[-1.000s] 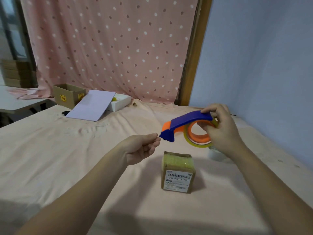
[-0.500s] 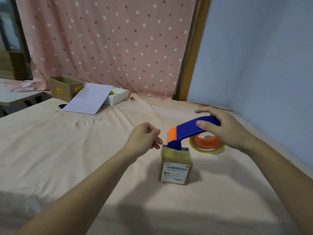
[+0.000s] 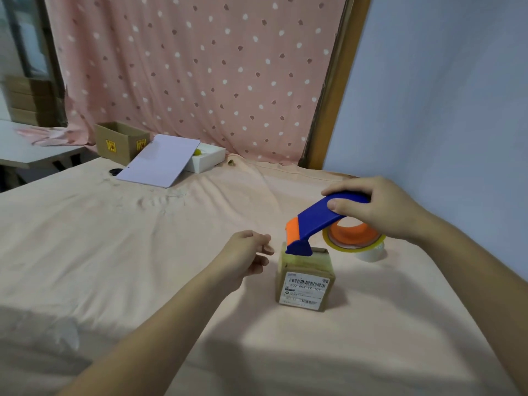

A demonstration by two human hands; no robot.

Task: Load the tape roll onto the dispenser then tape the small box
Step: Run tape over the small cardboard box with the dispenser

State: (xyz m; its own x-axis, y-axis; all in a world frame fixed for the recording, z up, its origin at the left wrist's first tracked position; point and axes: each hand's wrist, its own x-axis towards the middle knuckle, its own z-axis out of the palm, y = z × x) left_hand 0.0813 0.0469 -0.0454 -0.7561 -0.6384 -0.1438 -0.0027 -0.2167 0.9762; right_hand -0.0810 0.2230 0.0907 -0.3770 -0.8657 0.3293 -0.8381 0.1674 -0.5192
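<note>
The right hand (image 3: pixel 380 210) grips the blue plastic tape dispenser with orange blade guard (image 3: pixel 320 221) by its handle, fingers wrapped over the top and thumb pressed on the near side. The clear tape roll on the orange hub (image 3: pixel 354 238) sits loaded below the palm. The dispenser's long axis slopes down and left from the grip, its nose touching the far top edge of the small brown cardboard box with barcode label (image 3: pixel 305 277), which stands near the right edge of the peach cloth-covered table (image 3: pixel 114 252). The left hand (image 3: pixel 247 257) hovers just left of the box, fingers loosely curled, holding nothing visible.
</note>
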